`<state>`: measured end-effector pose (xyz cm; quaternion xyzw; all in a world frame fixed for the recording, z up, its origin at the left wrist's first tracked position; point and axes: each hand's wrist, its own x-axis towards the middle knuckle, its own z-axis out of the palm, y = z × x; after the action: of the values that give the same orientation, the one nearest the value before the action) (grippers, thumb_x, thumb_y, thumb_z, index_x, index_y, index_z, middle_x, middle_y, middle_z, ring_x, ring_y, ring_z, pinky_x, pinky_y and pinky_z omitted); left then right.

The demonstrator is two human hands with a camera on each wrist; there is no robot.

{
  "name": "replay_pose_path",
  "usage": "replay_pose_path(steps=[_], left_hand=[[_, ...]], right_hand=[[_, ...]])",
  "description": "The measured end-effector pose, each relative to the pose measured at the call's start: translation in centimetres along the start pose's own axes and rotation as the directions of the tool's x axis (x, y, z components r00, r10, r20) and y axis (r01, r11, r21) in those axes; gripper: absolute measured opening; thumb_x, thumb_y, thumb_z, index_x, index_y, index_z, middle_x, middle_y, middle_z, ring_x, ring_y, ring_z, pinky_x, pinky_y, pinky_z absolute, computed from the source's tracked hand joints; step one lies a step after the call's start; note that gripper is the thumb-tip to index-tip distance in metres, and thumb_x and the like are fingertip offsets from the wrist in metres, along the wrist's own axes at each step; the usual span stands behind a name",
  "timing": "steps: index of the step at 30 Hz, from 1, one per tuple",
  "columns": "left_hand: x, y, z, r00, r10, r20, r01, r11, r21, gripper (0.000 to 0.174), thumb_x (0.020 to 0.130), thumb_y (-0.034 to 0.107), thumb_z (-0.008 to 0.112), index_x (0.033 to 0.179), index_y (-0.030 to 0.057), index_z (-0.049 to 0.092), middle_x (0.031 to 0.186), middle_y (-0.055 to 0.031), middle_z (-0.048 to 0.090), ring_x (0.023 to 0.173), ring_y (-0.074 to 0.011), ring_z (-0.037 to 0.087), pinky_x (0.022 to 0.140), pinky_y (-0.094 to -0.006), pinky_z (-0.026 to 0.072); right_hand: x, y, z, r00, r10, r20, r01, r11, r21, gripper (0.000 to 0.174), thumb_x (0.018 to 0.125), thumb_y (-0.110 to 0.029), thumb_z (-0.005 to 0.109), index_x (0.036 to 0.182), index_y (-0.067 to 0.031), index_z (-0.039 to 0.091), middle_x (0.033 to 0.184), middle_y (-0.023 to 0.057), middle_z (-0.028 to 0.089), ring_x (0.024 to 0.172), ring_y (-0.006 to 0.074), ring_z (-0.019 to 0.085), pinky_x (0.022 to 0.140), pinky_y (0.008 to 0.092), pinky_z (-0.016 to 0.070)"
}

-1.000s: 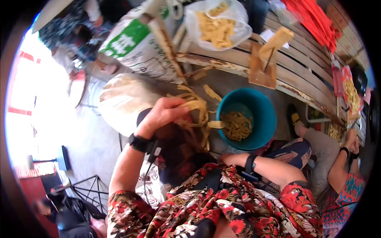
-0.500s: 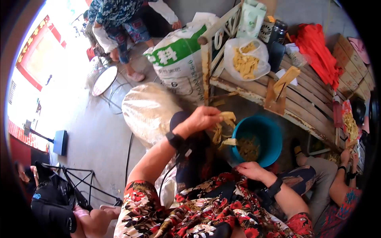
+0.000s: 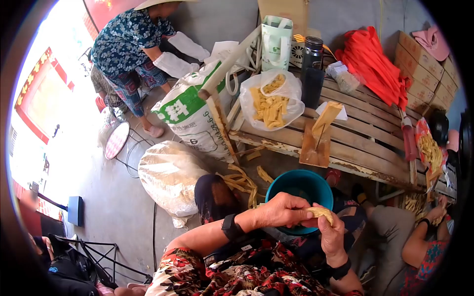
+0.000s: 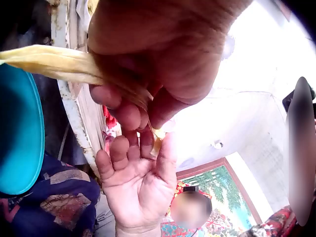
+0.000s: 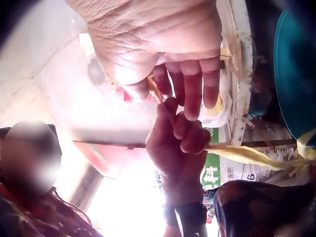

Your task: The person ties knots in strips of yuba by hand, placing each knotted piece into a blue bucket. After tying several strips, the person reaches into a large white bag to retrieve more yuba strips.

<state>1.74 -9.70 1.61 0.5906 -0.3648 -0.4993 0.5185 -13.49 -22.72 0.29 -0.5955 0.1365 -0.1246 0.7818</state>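
Above the near rim of a teal bucket, both hands meet at a pale yellow strip. The left hand curls its fingers round the strip, whose long tail hangs out past the palm in the left wrist view. The right hand pinches the strip's end between thumb and index finger; its other fingers stand fairly straight in the right wrist view. More strips hang beside the bucket at the left knee. The hands hide part of the bucket's inside.
A slatted bench behind the bucket bears a plastic bag of yellow pieces, a wooden block stand and a dark bottle. Sacks stand left. One person bends at the back; another works at the right edge.
The left hand has moved from the strips at the left across to the bucket's near side. The right hand has come up from the lap and now pinches the strip. The head view has shifted.
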Motion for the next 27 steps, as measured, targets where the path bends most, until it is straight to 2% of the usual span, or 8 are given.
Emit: replay_pose_path(steps=[2, 5, 8, 11, 14, 20, 23, 27], left_hand=[[0.9, 0.1, 0.5, 0.997, 0.007, -0.079, -0.003, 0.999, 0.052, 0.022, 0.089, 0.023, 0.062, 0.095, 0.0025, 0.065, 0.070, -0.0003, 0.059, 0.064, -0.0064, 0.054, 0.055, -0.0235, 0.0449], [2.2, -0.8, 1.5, 0.908, 0.386, -0.161, -0.331, 0.898, 0.290, 0.016, 0.087, 0.019, 0.061, 0.087, 0.0032, 0.063, 0.064, -0.0104, 0.057, 0.056, -0.0206, 0.055, 0.052, -0.0307, 0.0436], [3.1, -1.9, 1.7, 0.924, 0.372, -0.090, -0.308, 0.861, 0.405, 0.021, 0.087, 0.019, 0.063, 0.096, 0.0001, 0.064, 0.070, -0.0046, 0.059, 0.067, -0.0095, 0.058, 0.057, -0.0273, 0.0466], [3.8, -2.3, 1.9, 0.946, 0.321, -0.049, -0.270, 0.863, 0.427, 0.022, 0.088, 0.017, 0.063, 0.102, 0.0014, 0.063, 0.072, -0.0054, 0.060, 0.069, -0.0092, 0.059, 0.059, -0.0262, 0.0469], [3.8, 0.2, 3.1, 0.993, 0.060, -0.102, -0.032, 0.968, 0.250, 0.027, 0.088, 0.014, 0.061, 0.113, 0.0043, 0.059, 0.076, -0.0054, 0.061, 0.069, -0.0084, 0.058, 0.060, -0.0246, 0.0469], [4.0, 1.0, 4.2, 0.999, -0.031, 0.040, 0.040, 0.970, -0.239, 0.028, 0.091, 0.009, 0.056, 0.119, 0.0066, 0.058, 0.087, -0.0021, 0.062, 0.067, -0.0070, 0.056, 0.064, -0.0215, 0.0478], [3.5, 1.7, 3.9, 0.981, -0.139, 0.135, 0.158, 0.977, -0.146, 0.022, 0.092, 0.009, 0.054, 0.113, 0.0039, 0.061, 0.090, -0.0025, 0.063, 0.070, -0.0065, 0.057, 0.067, -0.0215, 0.0482], [4.1, 2.8, 4.3, 0.945, -0.321, -0.065, 0.327, 0.935, 0.141, 0.031, 0.092, 0.026, 0.055, 0.108, 0.0002, 0.063, 0.092, -0.0042, 0.064, 0.083, -0.0116, 0.059, 0.075, -0.0242, 0.0474]], right_hand=[[0.5, 0.1, -0.7, 0.998, 0.048, -0.046, -0.043, 0.992, 0.116, 0.039, 0.094, -0.026, 0.053, 0.118, 0.0039, 0.052, 0.103, 0.0129, 0.063, 0.083, 0.0196, 0.064, 0.079, 0.0289, 0.0518], [0.8, 0.7, -1.8, 0.986, 0.155, -0.066, -0.126, 0.938, 0.322, 0.034, 0.095, -0.026, 0.050, 0.111, 0.0031, 0.055, 0.099, 0.0133, 0.063, 0.077, 0.0196, 0.065, 0.073, 0.0291, 0.0530], [0.6, 1.4, -3.0, 0.978, 0.181, -0.102, -0.132, 0.920, 0.370, 0.030, 0.095, -0.025, 0.049, 0.105, 0.0024, 0.056, 0.094, 0.0123, 0.064, 0.070, 0.0185, 0.064, 0.068, 0.0286, 0.0527], [0.8, 1.8, -4.5, 0.968, 0.165, -0.188, -0.096, 0.938, 0.332, 0.026, 0.094, -0.022, 0.050, 0.103, 0.0018, 0.057, 0.090, 0.0108, 0.064, 0.065, 0.0166, 0.061, 0.063, 0.0266, 0.0509], [0.8, 1.6, -5.5, 0.945, 0.134, -0.300, -0.043, 0.956, 0.291, 0.021, 0.093, -0.019, 0.052, 0.097, 0.0009, 0.059, 0.085, 0.0087, 0.063, 0.060, 0.0146, 0.059, 0.059, 0.0245, 0.0480], [1.3, 0.0, -8.6, 0.909, 0.021, -0.416, 0.092, 0.964, 0.250, 0.022, 0.094, -0.020, 0.052, 0.090, 0.0004, 0.060, 0.078, 0.0086, 0.063, 0.057, 0.0148, 0.059, 0.055, 0.0235, 0.0481], [1.5, -1.5, -9.6, 0.894, -0.033, -0.448, 0.159, 0.956, 0.245, 0.023, 0.094, -0.021, 0.050, 0.091, 0.0010, 0.059, 0.076, 0.0091, 0.063, 0.056, 0.0157, 0.059, 0.054, 0.0240, 0.0487], [0.3, -2.8, -9.0, 0.960, -0.088, -0.264, 0.129, 0.982, 0.141, 0.023, 0.094, -0.018, 0.050, 0.095, 0.0040, 0.058, 0.081, 0.0154, 0.066, 0.063, 0.0192, 0.065, 0.060, 0.0276, 0.0519]])
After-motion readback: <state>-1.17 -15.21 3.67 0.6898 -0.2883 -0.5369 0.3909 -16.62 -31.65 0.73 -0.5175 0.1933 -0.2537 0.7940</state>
